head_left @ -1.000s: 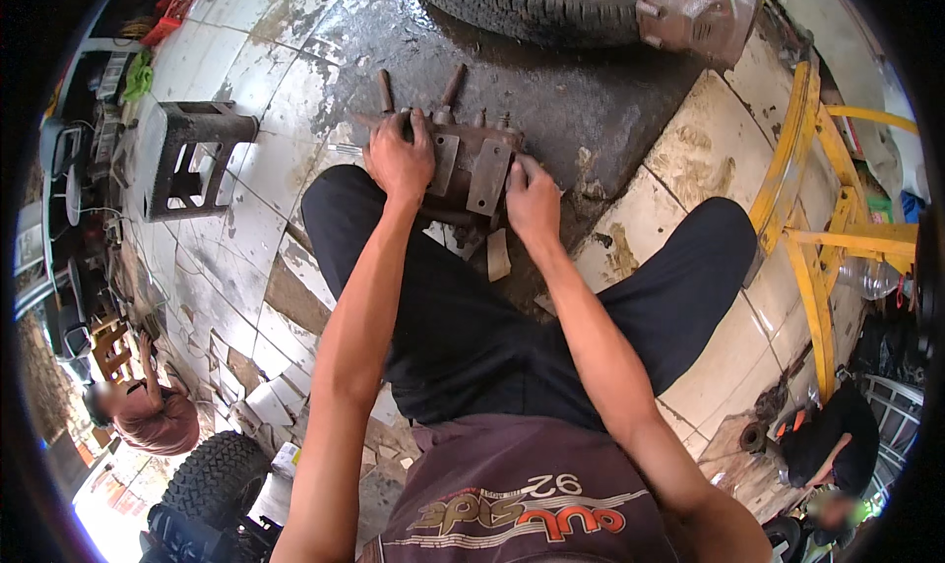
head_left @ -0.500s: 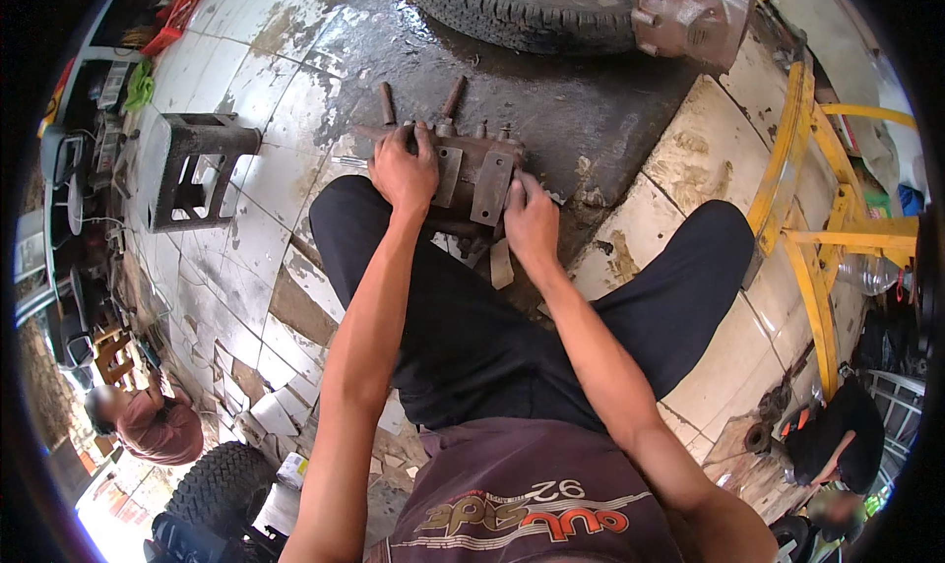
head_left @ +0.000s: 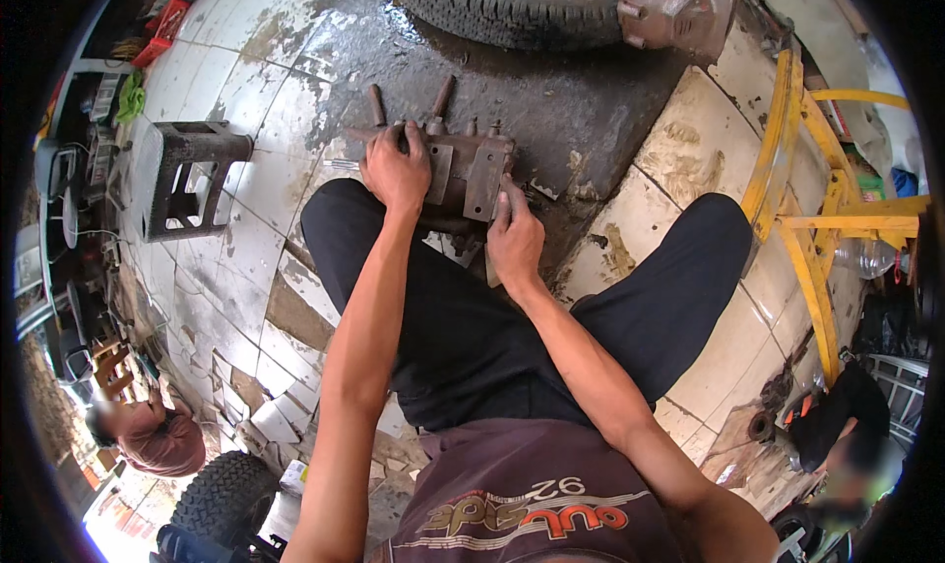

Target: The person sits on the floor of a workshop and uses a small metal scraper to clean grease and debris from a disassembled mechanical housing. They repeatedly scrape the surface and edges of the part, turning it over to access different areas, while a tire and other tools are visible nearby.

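A greasy brown metal housing (head_left: 458,197) lies on the floor between my legs. It carries two flat metal plates with holes, and two rods (head_left: 443,96) stick out from its far side. My left hand (head_left: 396,169) is closed over the housing's far left part, with its fingertips bent over the top. My right hand (head_left: 516,238) is at the near right corner, fingers curled and thumb up beside the right plate (head_left: 484,182). Whatever lies between those right fingers is hidden.
A tyre (head_left: 502,17) lies beyond the housing, with a rusty casting (head_left: 677,14) against it. A dark plastic stool (head_left: 192,179) stands left, a yellow metal frame (head_left: 778,150) right. Two people crouch at the lower left (head_left: 157,435) and lower right (head_left: 832,425).
My right hand has slid nearer to me and slightly left along the housing's right edge. My left hand keeps its hold. The whole view has shifted a little.
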Motion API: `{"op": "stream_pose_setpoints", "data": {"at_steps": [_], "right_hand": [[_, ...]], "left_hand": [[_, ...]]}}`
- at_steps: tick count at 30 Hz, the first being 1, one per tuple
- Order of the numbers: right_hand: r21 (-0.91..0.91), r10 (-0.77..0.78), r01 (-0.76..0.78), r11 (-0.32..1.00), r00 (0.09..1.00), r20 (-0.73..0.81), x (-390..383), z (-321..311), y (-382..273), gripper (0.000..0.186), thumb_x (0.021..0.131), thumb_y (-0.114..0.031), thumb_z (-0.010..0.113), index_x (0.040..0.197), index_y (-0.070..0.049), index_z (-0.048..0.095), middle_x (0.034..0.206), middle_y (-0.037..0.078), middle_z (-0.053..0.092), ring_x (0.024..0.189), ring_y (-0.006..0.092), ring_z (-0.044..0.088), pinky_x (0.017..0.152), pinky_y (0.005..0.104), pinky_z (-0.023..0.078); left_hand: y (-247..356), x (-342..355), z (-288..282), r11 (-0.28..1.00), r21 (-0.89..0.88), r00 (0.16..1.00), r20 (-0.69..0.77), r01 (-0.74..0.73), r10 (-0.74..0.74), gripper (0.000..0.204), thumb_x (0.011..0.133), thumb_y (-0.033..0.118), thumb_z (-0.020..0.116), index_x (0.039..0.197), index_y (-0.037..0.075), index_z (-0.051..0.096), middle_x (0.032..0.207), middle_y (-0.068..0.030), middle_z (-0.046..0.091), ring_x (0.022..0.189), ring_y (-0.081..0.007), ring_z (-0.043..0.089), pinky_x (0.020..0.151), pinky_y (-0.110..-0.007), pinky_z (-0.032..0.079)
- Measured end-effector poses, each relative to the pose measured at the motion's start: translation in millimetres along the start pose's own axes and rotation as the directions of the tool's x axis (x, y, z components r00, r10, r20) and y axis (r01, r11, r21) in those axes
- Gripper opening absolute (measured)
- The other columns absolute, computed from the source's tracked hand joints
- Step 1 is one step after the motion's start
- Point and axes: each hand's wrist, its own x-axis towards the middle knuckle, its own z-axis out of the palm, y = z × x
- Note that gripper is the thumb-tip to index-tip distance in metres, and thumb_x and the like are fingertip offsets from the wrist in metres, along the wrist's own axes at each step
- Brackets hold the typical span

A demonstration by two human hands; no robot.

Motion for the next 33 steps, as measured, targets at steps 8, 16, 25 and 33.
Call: {"op": "stream_pose_setpoints", "data": {"at_steps": [8,16,25,33], "right_hand": [[0.009,0.076,-0.076,0.997,0.996,0.05,4,-6,-5,0.028,0.1,-0.02,0.05,0.116,-0.003,0.064,0.093,0.027,0.068,0.091,0.0463,0.065,0.076,0.0514,0.052],[0.036,0.117,-0.122,0.992,0.985,0.124,5,-13,-7,0.029,0.101,-0.023,0.049,0.115,-0.003,0.064,0.099,0.026,0.067,0.096,0.0455,0.063,0.079,0.0508,0.051],[0.099,0.132,-0.143,0.985,0.986,0.104,-14,-3,2,0.032,0.101,-0.016,0.05,0.131,-0.007,0.059,0.116,0.024,0.065,0.109,0.0395,0.063,0.085,0.0423,0.053],[0.079,0.173,-0.186,0.979,0.974,0.146,-6,-5,-4,0.03,0.101,-0.016,0.05,0.127,-0.005,0.061,0.113,0.025,0.066,0.107,0.0405,0.064,0.085,0.0423,0.053]], "left_hand": [[0,0,0,1.0,0.002,1.0,-0.001,-0.011,0.011,0.037,0.095,0.04,0.056,0.102,0.008,0.073,0.103,-0.0126,0.07,0.105,-0.0343,0.061,0.093,-0.047,0.042],[-1,-2,-1,0.999,0.011,0.999,-0.013,-0.051,0.051,0.038,0.095,0.039,0.055,0.103,0.006,0.072,0.103,-0.014,0.07,0.106,-0.0341,0.061,0.092,-0.047,0.042],[6,-3,-3,1.0,0.003,0.999,0.044,-0.011,0.011,0.036,0.094,0.035,0.057,0.101,0.003,0.071,0.111,-0.0141,0.069,0.113,-0.0303,0.059,0.099,-0.044,0.037],[5,-1,-3,1.0,0.017,0.999,0.033,-0.008,0.008,0.035,0.094,0.035,0.057,0.102,0.004,0.072,0.113,-0.0137,0.069,0.115,-0.0301,0.059,0.101,-0.044,0.036]]}}
